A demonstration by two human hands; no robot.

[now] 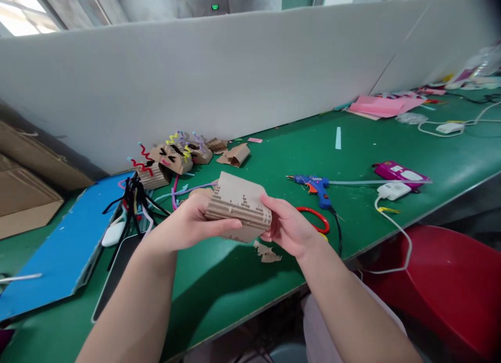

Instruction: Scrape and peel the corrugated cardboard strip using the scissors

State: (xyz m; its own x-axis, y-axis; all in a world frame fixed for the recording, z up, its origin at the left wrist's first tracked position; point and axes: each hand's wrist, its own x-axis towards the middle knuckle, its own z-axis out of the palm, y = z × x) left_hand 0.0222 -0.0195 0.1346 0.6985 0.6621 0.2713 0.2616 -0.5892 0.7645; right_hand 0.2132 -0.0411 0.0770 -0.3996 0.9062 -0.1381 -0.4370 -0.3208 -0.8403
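Between my two hands, above the green table, I hold a folded piece of corrugated cardboard with bare ridges along its bent edge. My left hand grips its left end, thumb along the ridged side. At the right end, my right hand pinches it with the fingers partly behind. Torn cardboard scraps lie just below. Red-handled scissors are partly hidden behind my right hand. Farther right rests a blue glue gun with a glue stick sticking out of its back.
Cardboard figures with pipe-cleaner antennae stand by the white partition. Black pipe cleaners and a blue board lie left. A purple power strip with a white plug sits right, above a red stool. Pink sheets lie farther back.
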